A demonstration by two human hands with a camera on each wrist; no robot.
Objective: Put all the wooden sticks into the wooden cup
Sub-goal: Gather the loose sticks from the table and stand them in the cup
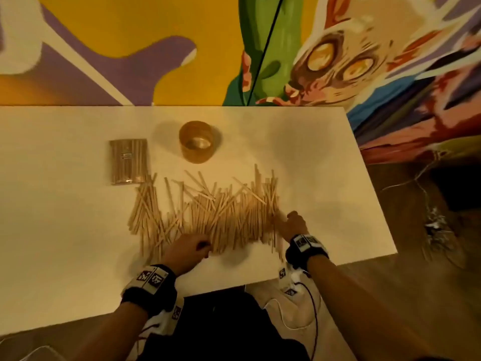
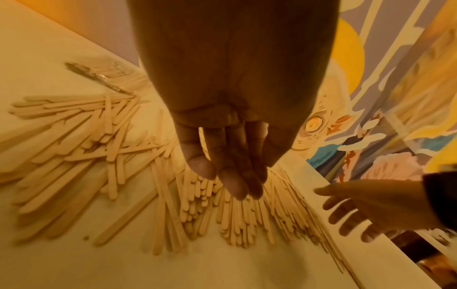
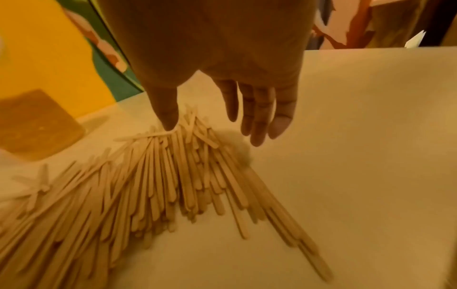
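Observation:
Several loose wooden sticks (image 1: 208, 212) lie in a wide heap on the white table (image 1: 65, 230). Behind the heap stands the round wooden cup (image 1: 197, 144), upright, with no sticks in it. My left hand (image 1: 188, 250) hovers at the heap's near edge, fingers straight and together in the left wrist view (image 2: 232, 176), holding nothing. My right hand (image 1: 292, 225) is at the heap's right end, fingers spread and straight (image 3: 257, 121), the thumb tip touching the sticks (image 3: 158, 176). The cup (image 3: 37, 125) shows at the left of the right wrist view.
A sealed clear packet of more sticks (image 1: 129, 161) lies left of the cup. The table's right edge (image 1: 372, 183) and near edge are close to my hands. A painted wall rises behind the table; wooden floor lies to the right.

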